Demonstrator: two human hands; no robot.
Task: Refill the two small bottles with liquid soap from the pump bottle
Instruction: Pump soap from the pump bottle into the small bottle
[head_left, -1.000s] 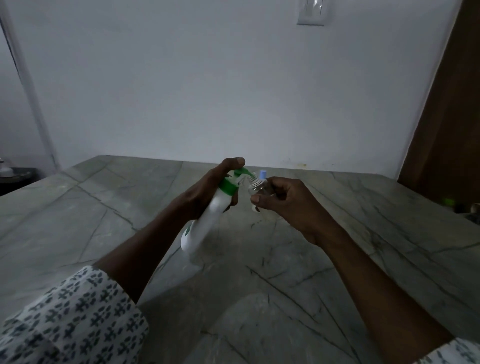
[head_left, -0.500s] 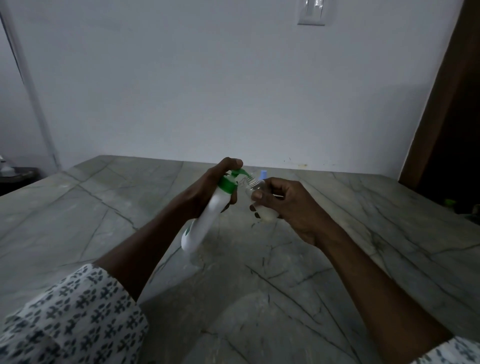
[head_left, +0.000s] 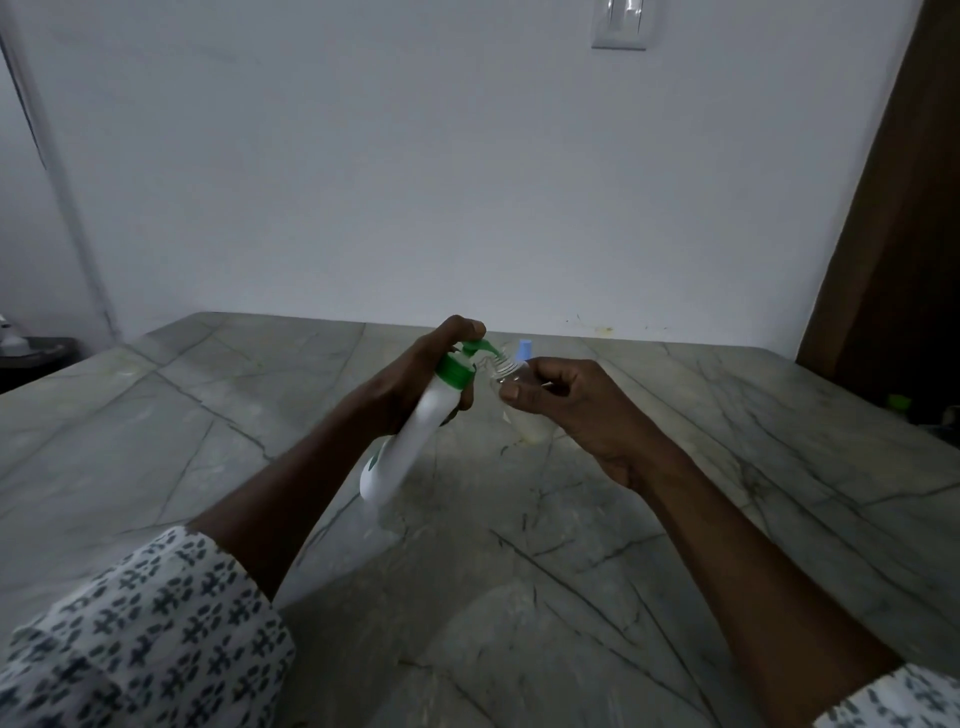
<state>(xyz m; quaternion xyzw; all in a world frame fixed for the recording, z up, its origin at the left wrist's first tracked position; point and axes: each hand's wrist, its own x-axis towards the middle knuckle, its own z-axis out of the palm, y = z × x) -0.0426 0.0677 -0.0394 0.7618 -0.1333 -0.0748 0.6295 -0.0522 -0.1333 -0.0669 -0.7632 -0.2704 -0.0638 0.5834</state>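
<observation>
Head view: nearest the camera, two white sleeves with a dark printed pattern frame the bottom corners, the left sleeve (head_left: 145, 639) lower left of the pump bottle and the right sleeve (head_left: 893, 696) lower right of it. Bare forearms run from them toward the middle, above a grey veined stone table (head_left: 156, 415).

The tall white plastic pump bottle with a green collar and green pump head (head_left: 410, 441) is held tilted, its base toward the camera and its top leaning away and to the right. Whether the base touches the table cannot be told. The left hand (head_left: 410, 384) grips the bottle just under the collar, fingers curled round it, with one finger lying over the pump head.

Just right of the pump bottle's spout, the right hand (head_left: 582, 410) pinches a small clear plastic bottle (head_left: 519, 410) between thumb and curled fingers. The small bottle's open neck sits at the tip of the spout, and pale liquid shows in its lower part.

Just beyond the spout a small light-blue cap (head_left: 525, 349) pokes up; what it belongs to is hidden.

Far behind the pump bottle stands a plain white wall with a white switch plate (head_left: 619, 23) high up. A brown wooden door (head_left: 893, 234) stands far to the bottle's right.
</observation>
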